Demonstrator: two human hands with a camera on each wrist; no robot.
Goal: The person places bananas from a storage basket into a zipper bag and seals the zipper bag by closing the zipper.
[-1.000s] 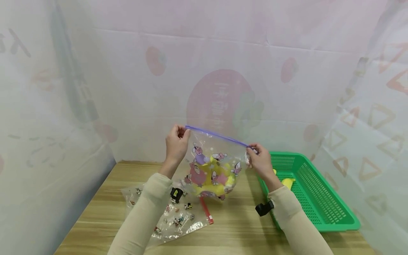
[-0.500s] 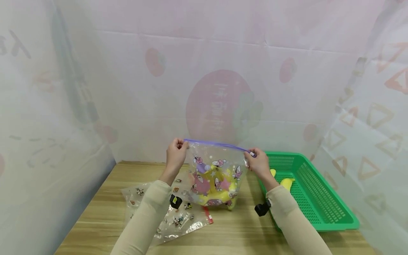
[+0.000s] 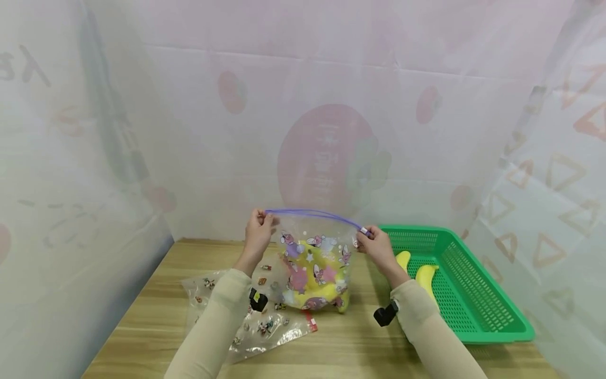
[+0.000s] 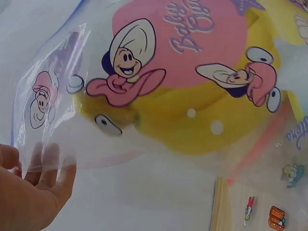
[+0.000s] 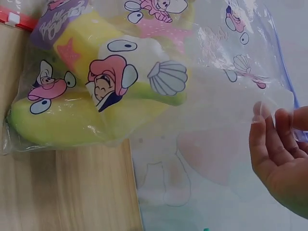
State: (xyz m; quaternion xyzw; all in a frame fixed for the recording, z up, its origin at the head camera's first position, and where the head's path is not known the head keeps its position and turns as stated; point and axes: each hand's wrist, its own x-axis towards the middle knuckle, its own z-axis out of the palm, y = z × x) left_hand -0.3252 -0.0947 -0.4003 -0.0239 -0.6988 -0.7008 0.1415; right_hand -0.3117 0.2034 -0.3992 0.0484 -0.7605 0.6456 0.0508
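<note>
A clear zipper bag (image 3: 310, 271) with pink cartoon prints and a purple zip edge hangs upright between my hands. Yellow bananas (image 5: 53, 122) show through its plastic in the right wrist view. My left hand (image 3: 258, 234) pinches the bag's upper left corner. At the upper right corner, by the white slider (image 3: 364, 230), my right hand (image 3: 377, 247) pinches the edge. The two purple strips look slightly parted along the top. Whether the bag's bottom touches the table is hard to tell.
Another clear printed bag (image 3: 265, 337) with a red zip strip (image 3: 311, 321) lies flat on the wooden table (image 3: 142, 316), partly under the left forearm. To the right stands a green basket (image 3: 478, 287) holding bananas (image 3: 426, 279). A printed cloth (image 3: 199, 131) encloses the table's back.
Both hands have lowered the bag and moved slightly left. Its top edge has gone from steeply slanted to a flatter curve, with the purple strips more visibly apart.
</note>
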